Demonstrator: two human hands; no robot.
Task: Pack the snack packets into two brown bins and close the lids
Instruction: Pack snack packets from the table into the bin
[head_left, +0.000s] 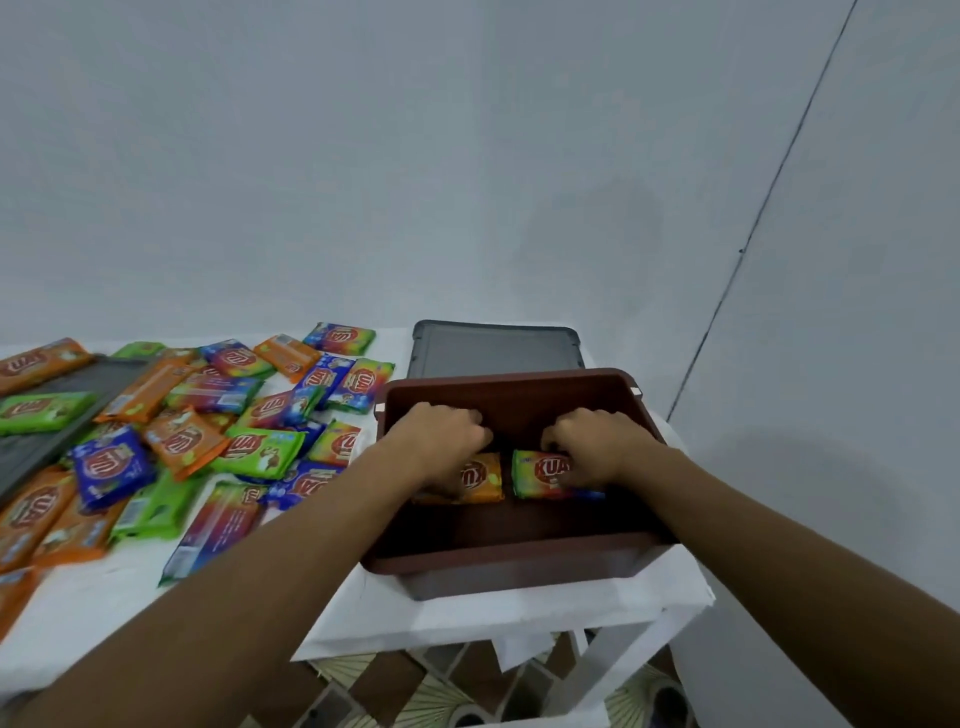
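Both hands are down inside the brown bin (511, 382), which sits open at the right end of the white-covered worktop (467, 608). The left hand (441, 439) is curled over an orange pkt (483, 480) and the right hand (597, 444) over a green pkt (537, 473). Each pkt is gripped w/ bent fingers, the fingertips being hidden behind the knuckles. The 2 pkts lie flat, side by side on the bin floor, approx. mid-bin, w/ a narrow gap between them. Nothing else is seen in there, so packing is judged barely begun. The loose pkts (182, 441) are heaped on the worktop left of the bin, some lying on a dark grey flat piece (31, 462), poss. a lid. A grey lid (493, 345) lies just behind the bin; whether its far wall is touched can't be told. A 2nd brown bin isn't in view. For the step in hand, the pkts should be pushed flat & square against a wall, not left mid-floor, so rows can be built w/o wasted space. Long edges should be kept parallel to the bin sides. The wrappers are prob. slippery, so each should be pressed down before release. Stacks should be kept below the rim, else the lid likely won't seat. The heap should be split roughly evenly, since 2 bins are to be filled.
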